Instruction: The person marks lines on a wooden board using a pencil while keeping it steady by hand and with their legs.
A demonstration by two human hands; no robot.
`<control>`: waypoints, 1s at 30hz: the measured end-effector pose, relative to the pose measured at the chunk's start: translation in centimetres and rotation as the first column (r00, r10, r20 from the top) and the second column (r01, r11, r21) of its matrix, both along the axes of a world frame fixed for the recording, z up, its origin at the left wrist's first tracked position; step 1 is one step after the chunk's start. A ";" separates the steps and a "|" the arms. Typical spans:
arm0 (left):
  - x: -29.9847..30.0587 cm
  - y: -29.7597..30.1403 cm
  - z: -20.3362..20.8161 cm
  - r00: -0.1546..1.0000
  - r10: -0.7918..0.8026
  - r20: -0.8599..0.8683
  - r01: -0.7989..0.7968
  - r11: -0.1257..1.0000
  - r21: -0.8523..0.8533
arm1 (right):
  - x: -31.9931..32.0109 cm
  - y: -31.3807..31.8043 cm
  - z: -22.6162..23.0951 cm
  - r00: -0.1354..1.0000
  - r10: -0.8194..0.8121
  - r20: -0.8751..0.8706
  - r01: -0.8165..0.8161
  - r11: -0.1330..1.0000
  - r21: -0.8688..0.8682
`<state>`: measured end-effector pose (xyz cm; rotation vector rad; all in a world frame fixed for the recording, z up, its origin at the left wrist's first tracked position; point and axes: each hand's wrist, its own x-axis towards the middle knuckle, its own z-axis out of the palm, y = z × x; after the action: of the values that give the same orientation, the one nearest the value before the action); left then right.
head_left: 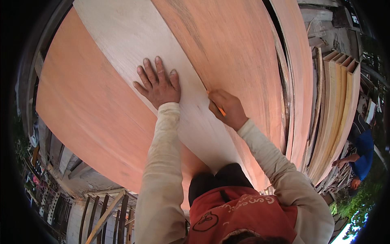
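left hand (159, 85) palm down, splayed, right hand (228, 109) curled closed

Whitish strip (122, 36), orange-brown plywood (231, 44) — dark-streaked, orange pencil (222, 111)

Two bare hands: left hand (162, 87) toward eleven o'clock, right hand (232, 112) toward two. One pencil (222, 111), also two. One pale strip (134, 38), eleven to five. Two sleeves (161, 156), at seven and four; one red shirt (243, 217), five. One co-worker (362, 148), three.
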<state>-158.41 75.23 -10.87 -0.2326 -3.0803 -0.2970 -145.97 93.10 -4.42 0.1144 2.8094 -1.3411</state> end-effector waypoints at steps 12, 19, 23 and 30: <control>-1.2 -0.5 -1.2 0.984 -0.013 -0.177 0.008 1.000 -0.030 | 20.2 -1.3 -3.5 0.989 -0.124 0.075 0.124 0.992 0.017; -1.6 -0.7 -2.5 0.949 -0.121 -0.291 0.093 0.990 -0.108 | -2.0 -0.4 -1.5 0.983 -0.168 -0.069 0.171 0.984 0.039; 4.4 -1.0 -3.4 0.953 -0.167 -0.253 0.134 0.981 -0.141 | 3.8 -0.4 -2.6 0.994 -0.077 -0.072 0.084 0.991 0.100; 30.0 1.7 -5.2 0.958 -0.285 -0.033 0.286 0.957 0.041 | 35.4 -0.3 -6.5 0.996 -0.079 0.029 0.078 0.996 0.035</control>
<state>-128.38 76.95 -16.03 -0.6774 -3.0036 -0.3688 -110.60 92.77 -10.94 0.2469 2.8314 -1.2951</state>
